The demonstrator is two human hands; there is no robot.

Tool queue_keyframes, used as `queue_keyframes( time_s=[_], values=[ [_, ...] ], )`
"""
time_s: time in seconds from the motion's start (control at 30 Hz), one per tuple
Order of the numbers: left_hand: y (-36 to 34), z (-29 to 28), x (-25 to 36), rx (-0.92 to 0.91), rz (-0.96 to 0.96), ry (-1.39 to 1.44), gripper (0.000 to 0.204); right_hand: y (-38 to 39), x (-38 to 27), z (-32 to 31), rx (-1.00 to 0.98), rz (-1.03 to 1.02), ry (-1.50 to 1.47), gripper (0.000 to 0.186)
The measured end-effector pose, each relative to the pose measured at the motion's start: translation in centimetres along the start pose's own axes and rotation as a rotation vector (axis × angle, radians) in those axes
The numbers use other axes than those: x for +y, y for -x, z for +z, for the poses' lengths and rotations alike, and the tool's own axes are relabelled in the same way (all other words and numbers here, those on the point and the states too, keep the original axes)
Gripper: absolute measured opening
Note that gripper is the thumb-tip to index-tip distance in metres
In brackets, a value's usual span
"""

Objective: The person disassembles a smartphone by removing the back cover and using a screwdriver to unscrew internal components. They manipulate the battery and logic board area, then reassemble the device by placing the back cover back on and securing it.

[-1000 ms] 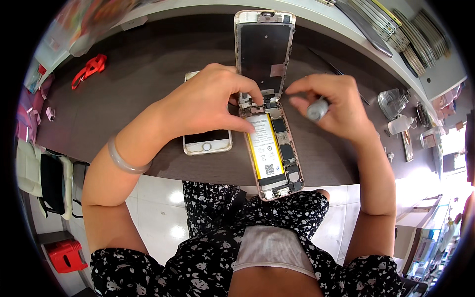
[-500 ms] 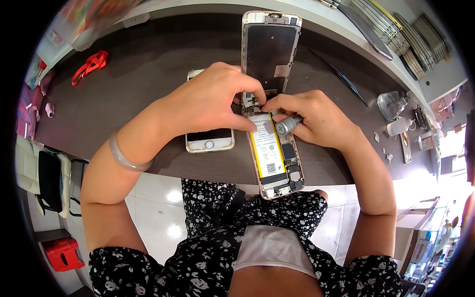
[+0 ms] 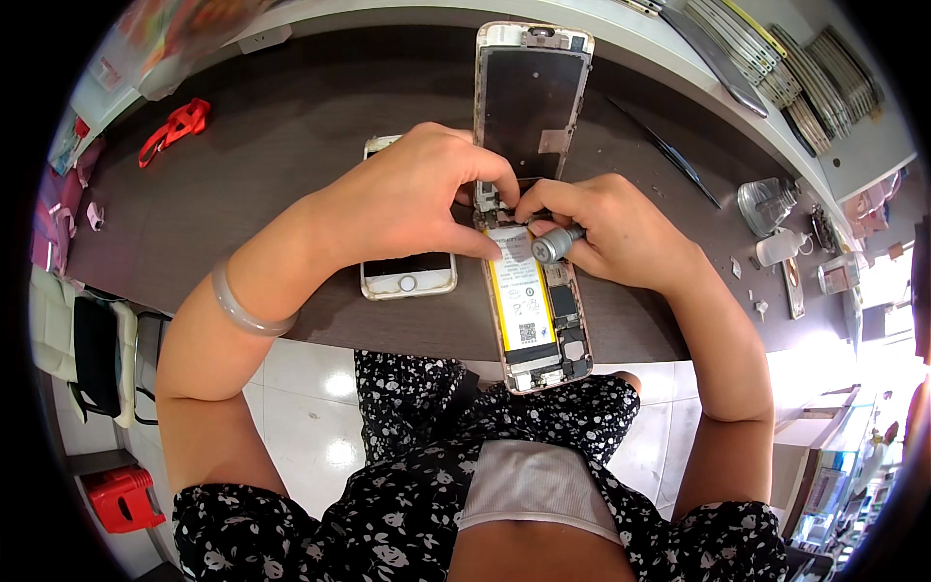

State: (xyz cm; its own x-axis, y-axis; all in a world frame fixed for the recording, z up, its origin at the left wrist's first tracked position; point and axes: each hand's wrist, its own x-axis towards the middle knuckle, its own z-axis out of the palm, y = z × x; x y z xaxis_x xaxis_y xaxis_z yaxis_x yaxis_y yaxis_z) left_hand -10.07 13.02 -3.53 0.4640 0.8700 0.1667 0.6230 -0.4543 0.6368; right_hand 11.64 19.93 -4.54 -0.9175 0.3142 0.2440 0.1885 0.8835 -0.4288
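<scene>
An opened phone lies at the table's front edge, its screen half raised above the body and a yellow-edged white battery showing inside. My left hand is curled over the hinge end, thumb on the battery's upper part, forefinger at the connectors. My right hand grips a short silver screwdriver, its fingertips at the connector area, where the tool's tip is hidden. A second white phone lies partly under my left hand.
Dark table with a red strap at left and tweezers at right. Glass jar, small bottle and loose parts sit at the right. A shelf of stacked phone parts runs behind; a chair stands left.
My right hand has moved left onto the phone's connector area with the screwdriver. The opened phone shifted slightly right; my left hand stayed nearly in place on it.
</scene>
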Motion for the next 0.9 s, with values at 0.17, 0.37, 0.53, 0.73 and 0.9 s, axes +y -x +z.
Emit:
queue_keyframes(
  time_s=[0.17, 0.37, 0.53, 0.73, 0.9],
  values=[
    [0.0, 0.0, 0.0, -0.002, 0.030, -0.027, 0.037, -0.1, -0.6, -0.5, -0.061, 0.036, 0.009, 0.028],
    [-0.1, 0.1, 0.0, -0.001, 0.045, -0.039, 0.038, 0.1, -0.5, -0.5, -0.029, 0.026, -0.104, 0.026],
    [0.1, 0.2, -0.3, 0.016, 0.079, -0.018, 0.038, 0.6, -0.3, -1.7, -0.043, 0.130, -0.151, 0.022],
    [0.1, 0.2, -0.2, 0.024, 0.098, -0.052, 0.037, 1.1, 0.9, -3.2, 0.190, 0.164, 0.030, 0.018],
    [0.2, 0.2, -0.2, 0.014, 0.063, -0.028, 0.037, 1.3, 1.6, -4.1, 0.321, 0.286, 0.296, 0.025]
  ],
)
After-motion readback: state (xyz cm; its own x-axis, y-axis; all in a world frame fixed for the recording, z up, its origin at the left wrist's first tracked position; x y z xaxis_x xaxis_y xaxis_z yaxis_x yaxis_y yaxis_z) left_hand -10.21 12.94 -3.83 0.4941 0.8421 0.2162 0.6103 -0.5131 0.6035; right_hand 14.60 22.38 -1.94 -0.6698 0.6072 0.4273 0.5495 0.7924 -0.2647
